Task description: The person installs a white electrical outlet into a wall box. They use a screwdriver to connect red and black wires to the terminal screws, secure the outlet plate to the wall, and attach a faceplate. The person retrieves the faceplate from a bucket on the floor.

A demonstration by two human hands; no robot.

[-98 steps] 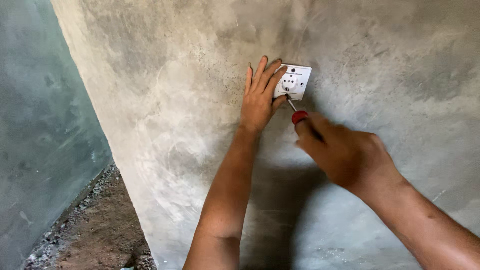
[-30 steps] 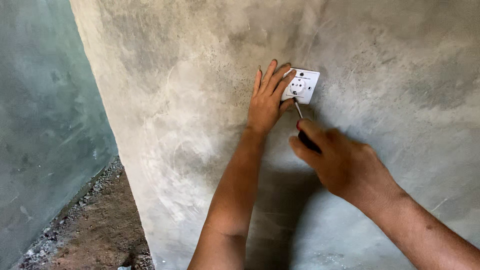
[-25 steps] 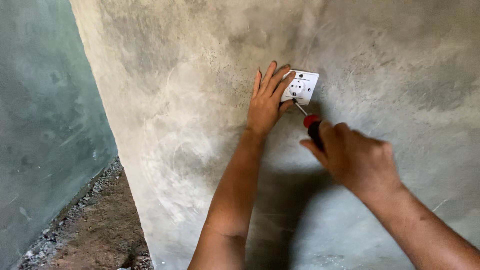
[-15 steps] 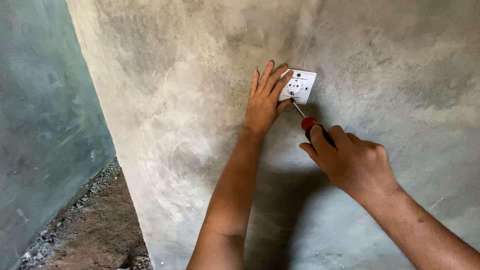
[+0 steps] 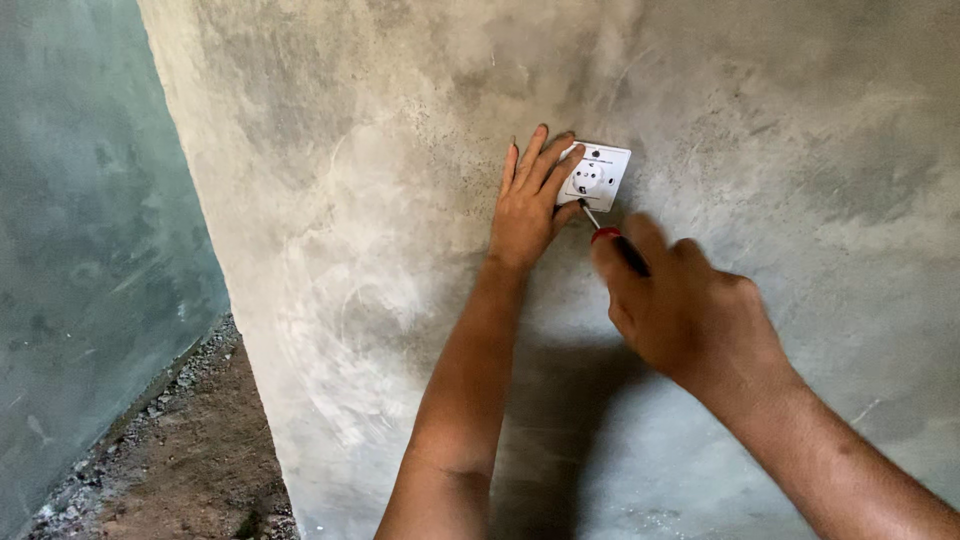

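Observation:
A white wall socket plate [image 5: 600,174] sits on a rough grey plastered wall [image 5: 380,200]. My left hand [image 5: 530,200] lies flat against the wall with its fingers pressing the plate's left edge. My right hand [image 5: 685,305] is closed around a screwdriver [image 5: 610,238] with a red and black handle. Its thin metal shaft points up and left, and the tip meets the lower middle of the socket plate. Most of the handle is hidden inside my fist.
The plastered wall ends at a corner on the left. Beyond it stands a greenish-grey wall [image 5: 80,250]. Bare dirt floor with small stones and rubble [image 5: 170,440] lies at the lower left.
My right hand drew back slightly from the socket, then came in again with the screwdriver tip on the plate. My left hand stayed pressed on the plate's edge.

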